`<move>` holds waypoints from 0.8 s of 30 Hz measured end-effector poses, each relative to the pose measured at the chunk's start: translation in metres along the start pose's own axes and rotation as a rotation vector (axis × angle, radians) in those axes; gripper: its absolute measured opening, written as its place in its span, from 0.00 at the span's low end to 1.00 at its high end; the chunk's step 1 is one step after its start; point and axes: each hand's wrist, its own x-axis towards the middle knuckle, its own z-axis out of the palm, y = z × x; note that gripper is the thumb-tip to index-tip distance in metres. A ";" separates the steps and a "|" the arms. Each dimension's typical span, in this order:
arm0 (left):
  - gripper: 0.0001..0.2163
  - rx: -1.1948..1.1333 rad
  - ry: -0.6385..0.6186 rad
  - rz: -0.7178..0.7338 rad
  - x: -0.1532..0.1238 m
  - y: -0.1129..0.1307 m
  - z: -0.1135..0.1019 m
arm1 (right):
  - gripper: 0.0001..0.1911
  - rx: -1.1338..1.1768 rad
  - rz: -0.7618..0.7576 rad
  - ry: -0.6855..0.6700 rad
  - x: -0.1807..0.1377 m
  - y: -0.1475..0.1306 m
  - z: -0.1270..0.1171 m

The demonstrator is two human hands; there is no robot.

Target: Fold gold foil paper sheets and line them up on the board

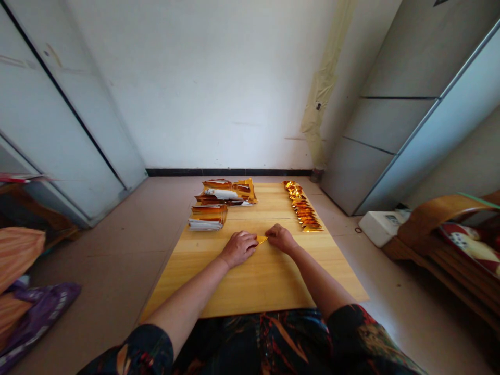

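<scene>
A small piece of gold foil paper [261, 240], folded to a point, lies between my hands over the middle of the wooden table. My left hand [239, 249] covers and presses its left part, fingers closed together. With bent fingers my right hand [280, 238] pinches the pointed right end. Beyond my left hand are stacks of flat gold and white paper sheets [208, 216]. A row of folded gold foil pieces [304, 211] runs along the table's right side.
The wooden table [250, 289] reaches close to my lap. A white roll-like bundle [221, 194] rests among the far paper stacks. On the right stand a grey fridge [386, 120], a white box [377, 228] and a wooden bench [433, 245]. A purple bag [50, 312] lies at left.
</scene>
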 end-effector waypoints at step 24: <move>0.10 0.028 0.005 0.013 0.003 0.001 0.004 | 0.09 -0.190 -0.300 0.044 -0.008 -0.007 0.007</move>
